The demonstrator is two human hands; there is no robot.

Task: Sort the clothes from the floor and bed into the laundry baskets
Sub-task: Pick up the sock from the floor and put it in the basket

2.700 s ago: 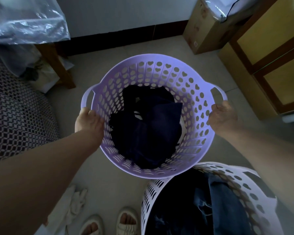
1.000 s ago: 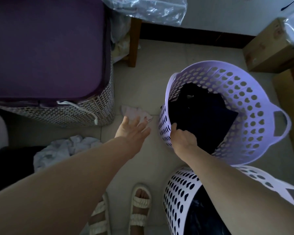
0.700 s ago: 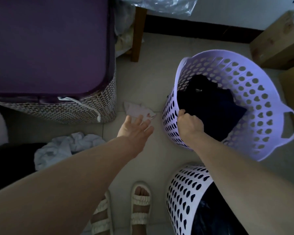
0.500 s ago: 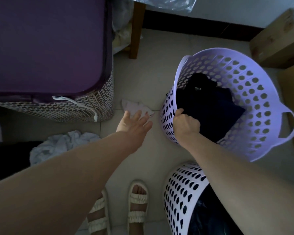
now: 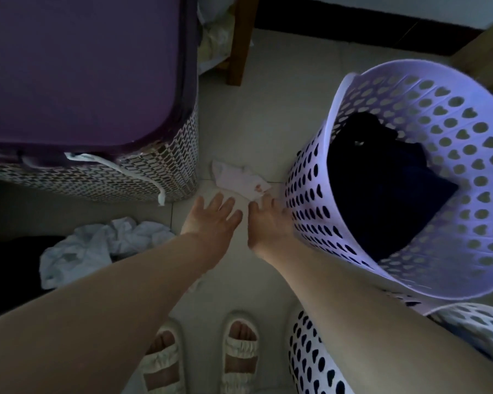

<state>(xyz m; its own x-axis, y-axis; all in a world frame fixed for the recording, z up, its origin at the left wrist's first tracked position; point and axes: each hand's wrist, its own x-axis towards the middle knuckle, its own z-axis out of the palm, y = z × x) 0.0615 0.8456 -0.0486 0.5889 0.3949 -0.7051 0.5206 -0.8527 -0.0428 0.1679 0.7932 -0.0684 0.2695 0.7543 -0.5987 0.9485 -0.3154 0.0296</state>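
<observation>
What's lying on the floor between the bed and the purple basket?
A small pale garment lies on the tiles between the bed and the purple basket, just beyond both hands, in the head view.

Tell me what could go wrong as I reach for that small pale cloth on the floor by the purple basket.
The purple basket looks tilted with neither hand holding it; it may tip and spill its dark clothes. The pale cloth lies against the basket's foot, so your right hand or left hand might nudge the basket while grabbing. The white clothes on the floor near your sandals could trip you.
</observation>
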